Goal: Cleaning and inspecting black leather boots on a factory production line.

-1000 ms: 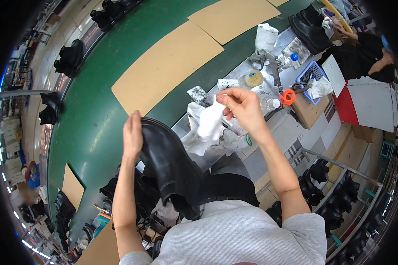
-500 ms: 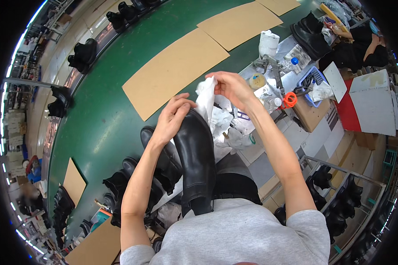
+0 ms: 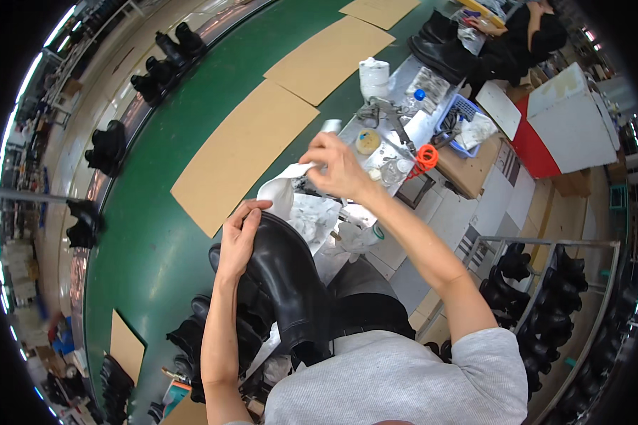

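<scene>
A black leather boot (image 3: pixel 283 265) leans across my lap, its toe pointing away and its shaft close to my waist. My left hand (image 3: pixel 239 237) is closed at the left of the toe, fingertips at the near end of a white cloth (image 3: pixel 279 195). My right hand (image 3: pixel 339 170) pinches the cloth beyond the toe, stretching it in a strip between both hands. Another white piece (image 3: pixel 331 126) shows just past my right fingers; whether it belongs to the same cloth I cannot tell. More black boots (image 3: pixel 191 333) stand left of my lap, partly hidden by my left arm.
Tan cardboard sheets (image 3: pixel 244 152) lie on the green table (image 3: pixel 145 234). To the right, a metal bench (image 3: pixel 397 88) carries a white roll (image 3: pixel 374 78), a jar (image 3: pixel 367 142), an orange ring tool (image 3: pixel 425 159) and a blue basket (image 3: pixel 464 106). A boot rack (image 3: pixel 546 244) stands at right.
My right hand has shifted left and nearer, drawing the white cloth out into a strip toward my left hand. The boot has tilted leftward, and the whole view has turned slightly.
</scene>
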Action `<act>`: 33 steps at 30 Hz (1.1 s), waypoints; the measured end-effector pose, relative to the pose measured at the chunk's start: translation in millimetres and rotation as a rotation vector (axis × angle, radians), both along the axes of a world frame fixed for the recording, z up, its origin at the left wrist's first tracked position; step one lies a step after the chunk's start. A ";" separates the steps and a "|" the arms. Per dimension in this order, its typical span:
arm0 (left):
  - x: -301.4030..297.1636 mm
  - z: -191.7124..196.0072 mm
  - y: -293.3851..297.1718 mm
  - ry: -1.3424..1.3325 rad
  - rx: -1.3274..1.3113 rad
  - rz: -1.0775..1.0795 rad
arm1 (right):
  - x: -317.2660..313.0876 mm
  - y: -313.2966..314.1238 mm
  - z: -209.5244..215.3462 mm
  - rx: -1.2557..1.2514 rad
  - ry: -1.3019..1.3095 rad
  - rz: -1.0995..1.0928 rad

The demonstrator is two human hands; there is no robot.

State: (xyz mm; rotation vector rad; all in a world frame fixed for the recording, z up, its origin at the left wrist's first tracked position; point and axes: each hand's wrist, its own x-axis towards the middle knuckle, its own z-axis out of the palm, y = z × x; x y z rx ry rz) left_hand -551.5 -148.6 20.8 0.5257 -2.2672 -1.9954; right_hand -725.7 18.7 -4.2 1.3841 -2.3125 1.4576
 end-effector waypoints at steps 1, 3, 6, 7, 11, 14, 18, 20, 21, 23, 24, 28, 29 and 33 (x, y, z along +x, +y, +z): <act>-3.3 -0.1 0.9 0.001 0.004 -0.018 | 6.4 -0.5 -9.1 -0.133 -0.028 0.026; -0.2 -1.4 -1.4 -0.115 0.142 -0.011 | 30.8 0.4 -17.9 -0.274 -0.453 0.158; 2.5 -9.1 -0.6 -0.028 0.050 0.036 | 61.7 32.8 -18.4 -1.125 -1.600 0.310; 4.3 -9.9 -0.9 0.003 0.000 0.069 | 64.7 60.7 -21.3 -1.368 -1.702 0.439; 18.6 -17.2 -11.2 -0.105 0.087 0.136 | 54.1 153.5 -40.2 -0.906 -1.311 -0.107; 19.0 -16.6 -10.7 -0.122 0.133 0.179 | 44.5 169.2 -32.7 -0.421 -1.124 -0.436; 9.7 -20.1 -6.4 -0.161 0.121 0.152 | 40.8 166.7 -67.8 -0.915 -1.315 -0.146; 6.1 -20.2 -6.9 -0.158 0.063 0.151 | 38.5 157.4 -67.2 -0.679 -1.298 -0.183; 4.0 -19.1 -4.2 -0.160 0.076 0.154 | 38.3 149.8 -61.9 -0.443 -1.263 -0.224; 5.1 -16.8 3.3 -0.159 0.089 0.153 | 30.5 130.2 -59.4 -0.208 -1.066 -0.395; 6.5 -17.2 5.5 -0.147 0.084 0.210 | 21.9 117.8 -57.8 -0.189 -1.124 -0.410; 14.1 -40.5 9.4 -0.181 0.189 0.443 | 16.2 106.9 -122.9 -0.124 -0.703 -0.376; 15.8 -51.4 6.4 -0.247 0.137 0.533 | 34.5 109.5 -139.3 -0.047 -0.323 -0.382; 17.9 -27.5 10.9 -0.246 0.184 0.585 | 101.7 119.9 -95.4 0.079 -0.162 -0.215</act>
